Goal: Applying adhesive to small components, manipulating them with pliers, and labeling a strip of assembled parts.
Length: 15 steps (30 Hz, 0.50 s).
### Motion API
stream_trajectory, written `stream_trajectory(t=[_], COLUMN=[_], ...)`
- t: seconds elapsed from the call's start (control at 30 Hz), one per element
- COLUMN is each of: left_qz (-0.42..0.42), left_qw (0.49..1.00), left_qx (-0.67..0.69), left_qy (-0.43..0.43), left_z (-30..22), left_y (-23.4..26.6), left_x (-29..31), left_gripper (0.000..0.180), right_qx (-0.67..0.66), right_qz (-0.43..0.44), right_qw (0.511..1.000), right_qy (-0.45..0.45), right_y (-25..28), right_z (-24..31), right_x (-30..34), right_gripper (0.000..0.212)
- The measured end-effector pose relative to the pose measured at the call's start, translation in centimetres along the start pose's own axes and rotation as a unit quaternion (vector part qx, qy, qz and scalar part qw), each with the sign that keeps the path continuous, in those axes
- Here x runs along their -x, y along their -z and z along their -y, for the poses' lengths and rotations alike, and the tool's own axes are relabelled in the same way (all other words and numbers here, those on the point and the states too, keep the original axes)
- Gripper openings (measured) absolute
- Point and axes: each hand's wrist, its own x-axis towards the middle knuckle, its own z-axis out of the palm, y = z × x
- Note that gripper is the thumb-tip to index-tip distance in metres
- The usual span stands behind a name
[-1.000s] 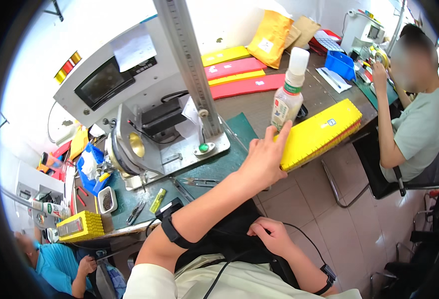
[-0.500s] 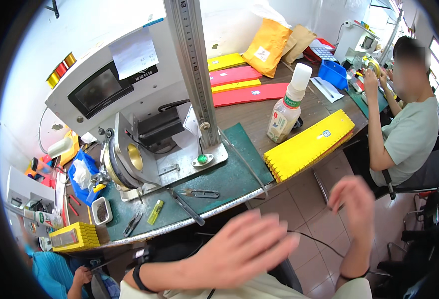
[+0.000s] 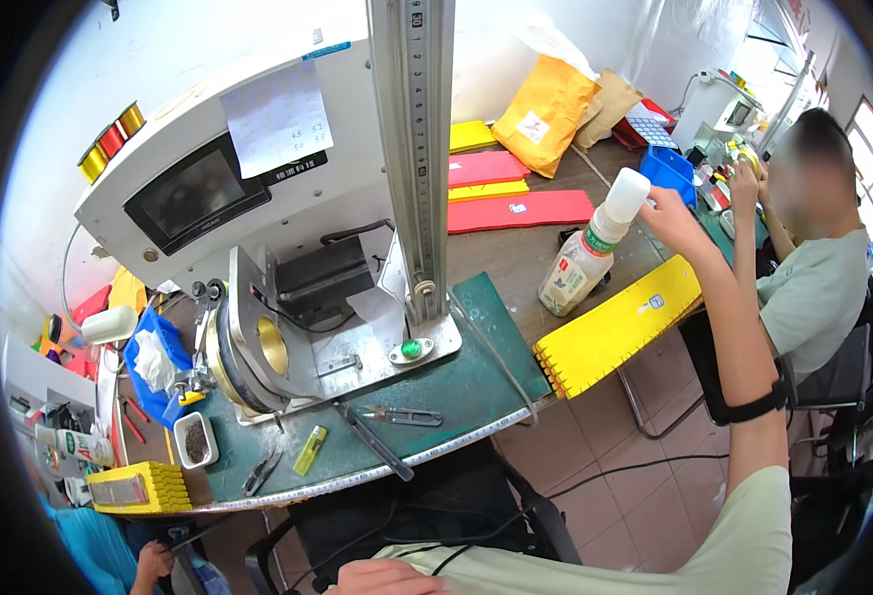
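Nearest, my left hand [image 3: 387, 578] is cropped, its grip hidden. By the worktop's [image 3: 488, 250] front-left edge, a white dish [image 3: 195, 441] holds dark bits; behind, a blue bin [image 3: 162, 405] holds crumpled white material. Toward the right edge, my right hand [image 3: 672, 220] is at the plastic bottle [image 3: 575, 273] by its cap [image 3: 627, 195], clamped or not I can't tell; gripping the body should prove steadier.

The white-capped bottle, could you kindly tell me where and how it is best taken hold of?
Probably by the broad body of the bottle, below the green band, coming from the right, the side where the right hand is at the cap: the body is wider than the neck, offering more to hold.
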Motion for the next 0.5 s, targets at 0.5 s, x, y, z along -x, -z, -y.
stream_trajectory(t=[0.5], left_qz=[-0.034], left_qw=[0.999], left_qx=[-0.005], left_qy=[-0.001], left_z=[2.3], left_y=[0.6], left_x=[-1.5], left_gripper=[0.020], right_qx=[0.216], right_qz=[0.131], right_qw=[0.958], right_qy=[-0.138], right_y=[-3.4], right_z=[-2.3], right_x=[-11.4], right_gripper=[0.068])
